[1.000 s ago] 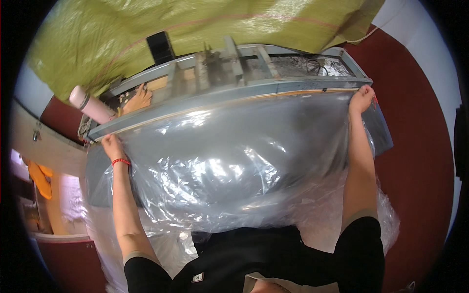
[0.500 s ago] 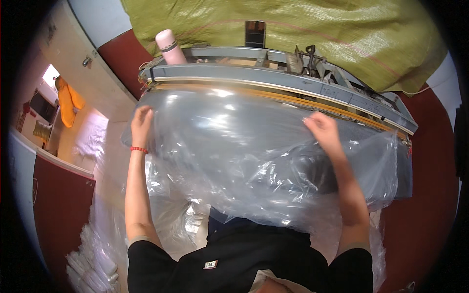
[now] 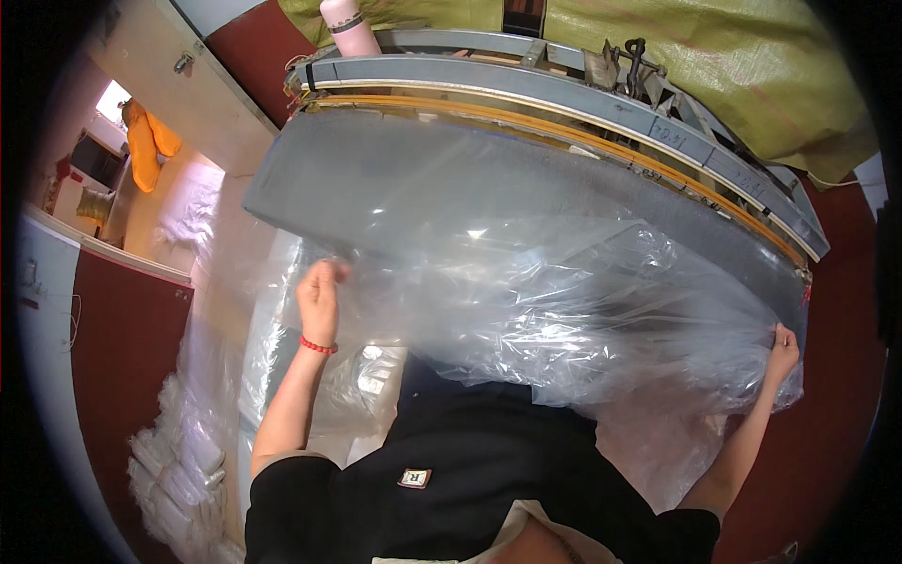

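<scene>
1. Our clear film [image 3: 573, 301] spreads between our hands, its edge pinched in our right hand [image 3: 785, 352].
2. Our left hand [image 3: 319, 299] curls beside the film; blur keeps us from telling whether it grips.
3. Beyond both hands, a grey surface [image 3: 366, 155] leaves room before the metal frame [image 3: 470, 71].
4. Ahead of our left hand stands a pink bottle [image 3: 349, 32].
</scene>
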`<state>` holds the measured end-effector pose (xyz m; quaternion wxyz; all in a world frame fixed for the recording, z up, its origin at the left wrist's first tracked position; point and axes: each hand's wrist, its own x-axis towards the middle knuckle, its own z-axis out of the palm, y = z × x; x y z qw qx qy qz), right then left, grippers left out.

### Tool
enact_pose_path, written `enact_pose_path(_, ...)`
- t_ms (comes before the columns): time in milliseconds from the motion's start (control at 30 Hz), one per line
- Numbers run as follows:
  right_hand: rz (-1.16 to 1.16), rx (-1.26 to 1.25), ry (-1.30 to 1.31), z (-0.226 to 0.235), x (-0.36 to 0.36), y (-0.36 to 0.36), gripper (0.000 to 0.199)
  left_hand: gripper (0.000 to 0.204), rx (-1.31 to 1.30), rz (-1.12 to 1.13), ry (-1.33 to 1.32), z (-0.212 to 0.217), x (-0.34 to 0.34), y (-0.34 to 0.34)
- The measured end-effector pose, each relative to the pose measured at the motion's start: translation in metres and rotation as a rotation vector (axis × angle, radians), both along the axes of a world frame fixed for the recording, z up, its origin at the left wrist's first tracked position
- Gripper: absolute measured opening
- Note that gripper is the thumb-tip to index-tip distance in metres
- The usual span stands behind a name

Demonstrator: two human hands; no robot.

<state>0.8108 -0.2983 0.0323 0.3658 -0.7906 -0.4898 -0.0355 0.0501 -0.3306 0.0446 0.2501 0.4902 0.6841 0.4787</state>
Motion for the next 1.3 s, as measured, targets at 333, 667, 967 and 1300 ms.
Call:
enact_pose_path(333,-0.013,0.039,-0.049,-0.006,0.01,-0.006,0.026,0.018,0.258,-0.229,0.364,0.036,0.073,0.071)
enact_pose_path(667,-0.053,0.011,-0.065,0.0,-0.006,0.002,0.027,0.043,-0.121,-0.222,0.884,-0.01,0.011,0.207)
enact_pose_path(967,-0.038,0.022,-0.041,0.001,-0.003,-0.001,0.025,0.051,0.231,-0.907,0.811,0.089,0.064,0.09)
enact_pose_path(1300,-0.131,0.005,-0.097,0.002,-0.007,-0.005,0.028,0.008,0.026,-0.329,-0.153,0.063,0.103,0.143)
